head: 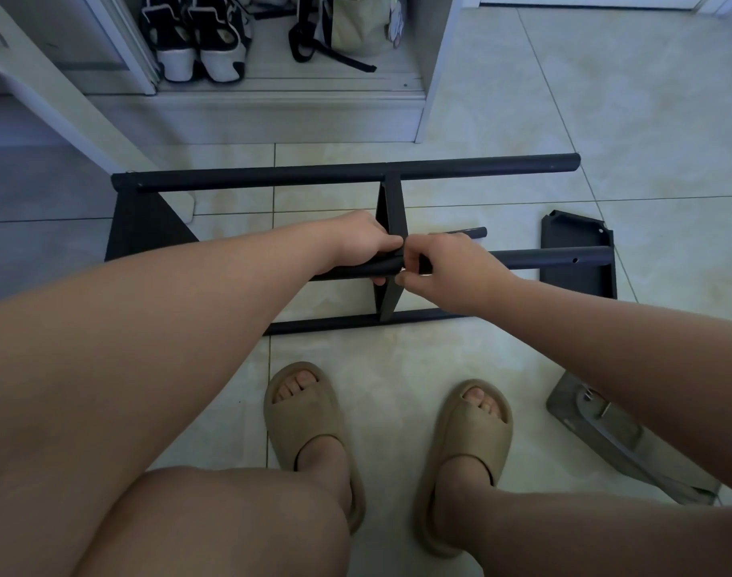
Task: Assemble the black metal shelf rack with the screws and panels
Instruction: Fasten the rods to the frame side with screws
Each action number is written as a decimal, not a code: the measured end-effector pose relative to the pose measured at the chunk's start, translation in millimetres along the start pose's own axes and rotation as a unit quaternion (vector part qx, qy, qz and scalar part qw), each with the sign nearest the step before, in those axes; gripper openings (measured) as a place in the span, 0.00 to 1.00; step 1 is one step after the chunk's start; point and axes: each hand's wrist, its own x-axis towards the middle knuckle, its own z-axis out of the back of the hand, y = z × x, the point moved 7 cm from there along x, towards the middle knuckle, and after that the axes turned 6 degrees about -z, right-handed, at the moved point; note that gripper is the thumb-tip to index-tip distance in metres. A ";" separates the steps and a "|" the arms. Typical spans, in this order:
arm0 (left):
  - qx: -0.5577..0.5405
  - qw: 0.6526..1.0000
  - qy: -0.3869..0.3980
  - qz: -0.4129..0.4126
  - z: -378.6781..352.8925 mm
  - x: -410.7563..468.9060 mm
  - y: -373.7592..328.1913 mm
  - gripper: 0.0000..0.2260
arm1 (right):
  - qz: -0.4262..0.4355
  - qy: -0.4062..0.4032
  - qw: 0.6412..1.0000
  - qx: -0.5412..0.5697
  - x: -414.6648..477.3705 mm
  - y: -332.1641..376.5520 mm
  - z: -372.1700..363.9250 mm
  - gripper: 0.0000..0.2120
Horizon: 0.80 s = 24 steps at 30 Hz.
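I am holding the rack's black tube (543,258), which is running left-to-right straight ahead of me, my left hand (362,243) wrapping it and my right hand (451,268) pinching it where the middle panel (391,218) is crossing, fingertips nearly touching.

Beneath me spreads a pale, glossy tiled floor (605,97). Ahead, a white cabinet (435,68) holds 2 black-and-white shoes (197,39) beside a beige bag (356,27). The light is dim.

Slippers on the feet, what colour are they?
The slippers are tan, a sandy beige, clearest in the head view.
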 end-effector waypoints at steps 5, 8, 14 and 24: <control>0.020 1.000 0.004 0.001 0.8 -0.8 -1.3 0.17 | -0.006 -0.009 1.000 0.016 0.9 -4.1 -1.1 0.16; 0.029 1.000 -0.004 0.002 2.8 -0.2 -1.8 0.17 | -0.013 -0.020 1.000 0.020 1.6 -5.3 -2.2 0.16; 0.014 1.000 -0.003 -0.001 3.1 -1.8 0.5 0.17 | -0.023 -0.007 0.995 0.093 3.0 -13.5 1.8 0.13; 0.034 0.999 -0.026 0.019 3.8 -16.6 -11.3 0.17 | -0.034 -0.057 0.997 0.041 -0.6 -15.3 -1.7 0.16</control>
